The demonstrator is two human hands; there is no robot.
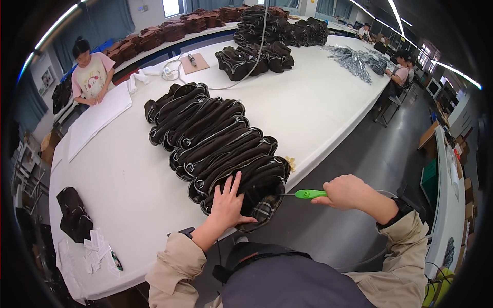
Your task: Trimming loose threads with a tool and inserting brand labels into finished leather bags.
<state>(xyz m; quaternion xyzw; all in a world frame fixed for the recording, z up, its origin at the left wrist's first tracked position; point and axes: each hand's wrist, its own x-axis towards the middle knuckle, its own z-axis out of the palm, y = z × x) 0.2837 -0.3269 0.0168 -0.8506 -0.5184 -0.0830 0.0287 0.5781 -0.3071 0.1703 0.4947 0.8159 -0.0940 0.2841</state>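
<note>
A long row of dark cloth pieces [205, 138] with pale edging leans piece against piece along the white table, reaching to its near edge. The nearest piece [264, 208] shows a plaid inner side. My left hand [227, 206] lies on this end of the row, fingers spread, pressing the cloth. In my right hand [346, 192] is a green-handled tool [310, 194] with a thin metal shaft, and a pale cord runs behind the hand. The shaft points left at the plaid piece's edge; whether its tip touches the cloth is hard to tell.
More dark bundles [254, 60] and silvery strips [354, 59] lie farther along the white table [128, 200]. At left are a small dark bundle [74, 213] and white slips [95, 251]. A person [93, 74] handles white sheets at far left; another [399, 74] sits at right.
</note>
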